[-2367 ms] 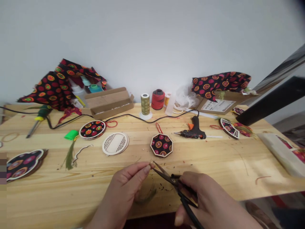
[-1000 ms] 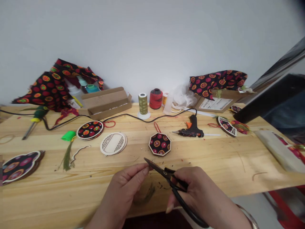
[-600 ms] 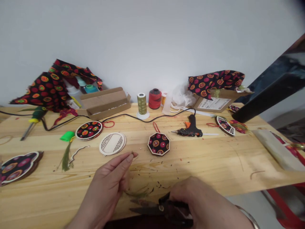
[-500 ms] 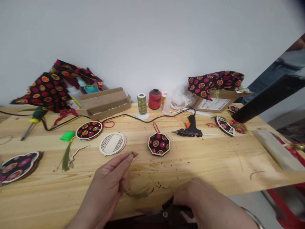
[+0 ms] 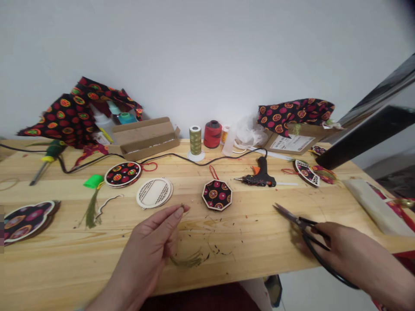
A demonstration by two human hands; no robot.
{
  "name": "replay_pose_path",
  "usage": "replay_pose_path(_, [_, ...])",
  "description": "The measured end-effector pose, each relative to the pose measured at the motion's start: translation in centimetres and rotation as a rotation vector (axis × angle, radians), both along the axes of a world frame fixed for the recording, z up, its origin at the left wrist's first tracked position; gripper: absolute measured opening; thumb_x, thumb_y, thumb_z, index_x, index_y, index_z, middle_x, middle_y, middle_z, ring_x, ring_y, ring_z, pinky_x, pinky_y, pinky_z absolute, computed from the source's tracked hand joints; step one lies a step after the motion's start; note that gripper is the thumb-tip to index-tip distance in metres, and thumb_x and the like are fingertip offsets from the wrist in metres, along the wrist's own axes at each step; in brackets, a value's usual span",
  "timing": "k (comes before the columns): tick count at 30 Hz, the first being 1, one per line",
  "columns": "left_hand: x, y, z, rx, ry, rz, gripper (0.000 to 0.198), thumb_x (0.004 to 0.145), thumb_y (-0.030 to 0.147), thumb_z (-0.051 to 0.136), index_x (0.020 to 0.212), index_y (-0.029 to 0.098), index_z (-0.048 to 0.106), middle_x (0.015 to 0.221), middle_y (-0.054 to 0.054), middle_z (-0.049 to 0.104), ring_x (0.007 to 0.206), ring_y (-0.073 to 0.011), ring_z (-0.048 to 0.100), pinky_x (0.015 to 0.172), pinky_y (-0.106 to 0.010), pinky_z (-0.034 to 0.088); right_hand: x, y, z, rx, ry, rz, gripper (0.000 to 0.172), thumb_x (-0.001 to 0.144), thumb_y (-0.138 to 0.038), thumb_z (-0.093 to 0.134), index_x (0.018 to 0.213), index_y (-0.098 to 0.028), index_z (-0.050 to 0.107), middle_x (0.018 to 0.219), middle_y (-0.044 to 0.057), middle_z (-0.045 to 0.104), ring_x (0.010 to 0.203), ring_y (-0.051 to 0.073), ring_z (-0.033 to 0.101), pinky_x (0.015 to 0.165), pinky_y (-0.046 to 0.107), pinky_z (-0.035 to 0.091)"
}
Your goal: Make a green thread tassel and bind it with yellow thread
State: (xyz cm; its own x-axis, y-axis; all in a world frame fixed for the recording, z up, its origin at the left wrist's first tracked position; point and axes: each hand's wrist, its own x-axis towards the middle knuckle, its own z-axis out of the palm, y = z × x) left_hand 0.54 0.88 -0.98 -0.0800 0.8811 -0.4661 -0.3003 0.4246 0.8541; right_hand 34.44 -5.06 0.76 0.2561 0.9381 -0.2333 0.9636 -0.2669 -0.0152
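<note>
My left hand [image 5: 152,246] hovers over the front of the wooden table [image 5: 266,233], thumb and forefinger pinched on the top of a small olive-green tassel [image 5: 188,260] whose threads trail onto the wood below the palm. My right hand [image 5: 353,259] is out at the front right edge, its fingers through the loops of black scissors [image 5: 301,226], blades pointing left and lying low over the wood. An octagonal fabric-covered ornament [image 5: 217,195] with a red loop lies just beyond, between both hands.
A black glue gun [image 5: 261,176] with its cord, thread spools [image 5: 195,141], a cardboard box [image 5: 144,137], patterned fabric [image 5: 73,114], a round wooden frame [image 5: 154,192], a round fabric ornament [image 5: 123,173], a screwdriver [image 5: 45,160] and a fan-shaped ornament [image 5: 307,172] lie further back. Thread clippings litter the front.
My right hand took the scissors away from the tassel tip, dipped below the front edge, then swung out to the right side of the table. My left hand shifted left with the tassel.
</note>
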Motion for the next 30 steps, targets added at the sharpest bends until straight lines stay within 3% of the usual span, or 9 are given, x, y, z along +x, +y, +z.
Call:
replay_pose_path(3, [0.0, -0.1, -0.1, -0.009, 0.009, -0.004, 0.033, 0.061, 0.038, 0.079, 0.083, 0.014, 0.073, 0.039, 0.010, 0.037, 0.040, -0.0043, 0.025, 0.036, -0.015, 0.020, 1.2, 0.5, -0.4, -0.082, -0.001, 0.018, 0.024, 0.078, -0.038, 0.050, 0.074, -0.019, 0.065, 0.073, 0.010, 0.069, 0.065, 0.025, 0.066, 0.054, 0.031, 0.044])
replay_pose_path(5, [0.0, -0.1, 0.0, -0.010, 0.009, -0.009, 0.033, 0.061, 0.038, 0.079, 0.083, 0.014, 0.073, 0.039, 0.010, 0.037, 0.040, -0.0043, 0.025, 0.036, -0.015, 0.020, 1.4, 0.5, -0.4, -0.042, -0.015, 0.036, 0.024, 0.079, -0.037, 0.049, 0.077, -0.018, 0.065, 0.074, 0.011, 0.068, 0.065, 0.026, 0.066, 0.056, 0.033, 0.046])
replay_pose_path(9, [0.0, -0.2, 0.0, -0.009, 0.007, -0.018, 0.031, 0.064, 0.038, 0.077, 0.084, 0.015, 0.074, 0.039, 0.010, 0.036, 0.040, -0.0044, 0.025, 0.037, -0.015, 0.020, -0.1, 0.3, -0.1, 0.321, -0.067, 0.210, 0.030, 0.083, -0.038, 0.045, 0.087, -0.017, 0.066, 0.080, 0.013, 0.066, 0.072, 0.028, 0.063, 0.063, 0.040, 0.048])
replay_pose_path(11, [0.1, -0.2, -0.1, -0.011, -0.004, -0.022, 0.030, 0.064, 0.037, 0.077, 0.085, 0.015, 0.074, 0.039, 0.010, 0.036, 0.040, -0.0045, 0.025, 0.037, -0.015, 0.020, -2.5, 0.6, 0.1, 0.545, 0.004, 0.371, 0.028, 0.087, -0.034, 0.044, 0.092, -0.017, 0.065, 0.088, 0.012, 0.064, 0.080, 0.027, 0.059, 0.068, 0.041, 0.048])
replay_pose_path(12, [0.1, -0.2, -0.1, -0.014, -0.007, -0.028, 0.030, 0.064, 0.037, 0.077, 0.085, 0.015, 0.074, 0.039, 0.010, 0.037, 0.040, -0.0046, 0.025, 0.037, -0.016, 0.020, -4.1, 0.8, 0.2, 0.571, 0.108, 0.446, 0.023, 0.089, -0.030, 0.044, 0.093, -0.019, 0.064, 0.091, 0.010, 0.063, 0.083, 0.025, 0.057, 0.070, 0.038, 0.048])
replay_pose_path(15, [0.2, -0.3, -0.1, -0.024, -0.009, -0.038, 0.031, 0.063, 0.038, 0.078, 0.083, 0.014, 0.074, 0.040, 0.010, 0.037, 0.040, -0.0046, 0.025, 0.037, -0.016, 0.020, -9.3, 1.9, 0.2, 0.468, 0.452, 0.591, 0.017, 0.089, -0.016, 0.047, 0.096, -0.021, 0.062, 0.089, 0.006, 0.059, 0.086, 0.019, 0.052, 0.073, 0.032, 0.047])
replay_pose_path(19, [0.2, -0.6, 0.1, -0.031, -0.018, -0.036, 0.032, 0.062, 0.038, 0.078, 0.084, 0.015, 0.074, 0.042, 0.010, 0.037, 0.040, -0.0042, 0.024, 0.037, -0.016, 0.020, -14.1, 3.7, -0.8, 0.342, 0.464, 0.695, 0.028, 0.081, 0.000, 0.051, 0.098, -0.020, 0.060, 0.097, 0.006, 0.056, 0.092, 0.020, 0.046, 0.078, 0.034, 0.046])
replay_pose_path(26, [0.0, -0.8, 0.2, -0.014, 0.001, -0.032, 0.033, 0.061, 0.039, 0.078, 0.082, 0.014, 0.075, 0.040, 0.010, 0.035, 0.040, -0.0050, 0.023, 0.036, -0.017, 0.020, -15.9, 5.7, -2.2, 0.372, 0.255, 0.858, 0.014, 0.077, -0.003, 0.058, 0.083, -0.016, 0.060, 0.098, 0.010, 0.057, 0.097, 0.025, 0.046, 0.083, 0.043, 0.046])
replay_pose_path(30, [-0.3, -0.8, 0.0, -0.033, -0.039, -0.056, 0.028, 0.065, 0.038, 0.075, 0.082, 0.015, 0.075, 0.038, 0.010, 0.033, 0.039, -0.0052, 0.023, 0.037, -0.016, 0.020, -16.4, 5.9, -2.0, 0.404, 0.415, 0.826, 0.015, 0.080, -0.003, 0.055, 0.074, -0.017, 0.059, 0.093, 0.007, 0.058, 0.095, 0.021, 0.049, 0.082, 0.038, 0.046])
